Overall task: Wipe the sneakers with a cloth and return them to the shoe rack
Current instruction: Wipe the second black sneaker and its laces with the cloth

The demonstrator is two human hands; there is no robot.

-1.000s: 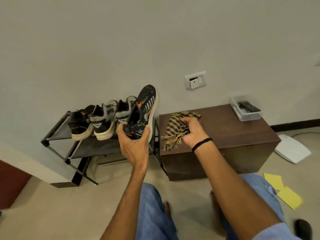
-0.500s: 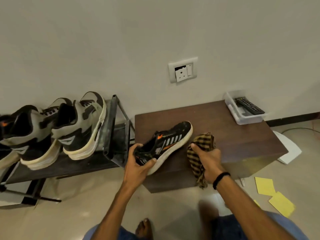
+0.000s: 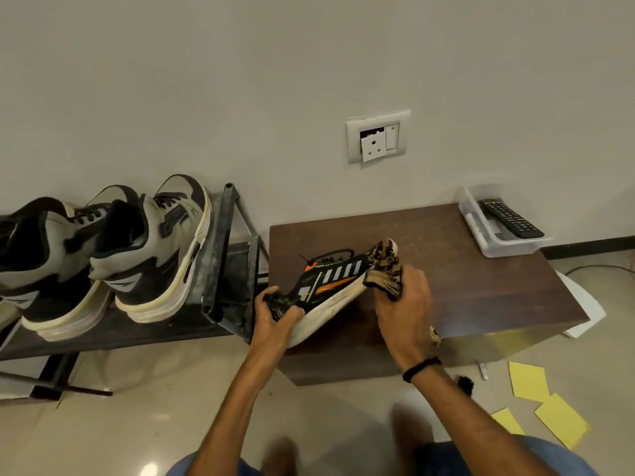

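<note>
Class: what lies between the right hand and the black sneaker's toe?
The checked cloth, gripped by the right hand and pressed on the black sneaker; the head view shows it.

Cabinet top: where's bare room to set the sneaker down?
Bare: right half of the cabinet top, between the right hand with the checked cloth and the clear tray. Also the back strip by the wall. Crowded: front-left, where the left hand holds the black sneaker.
</note>
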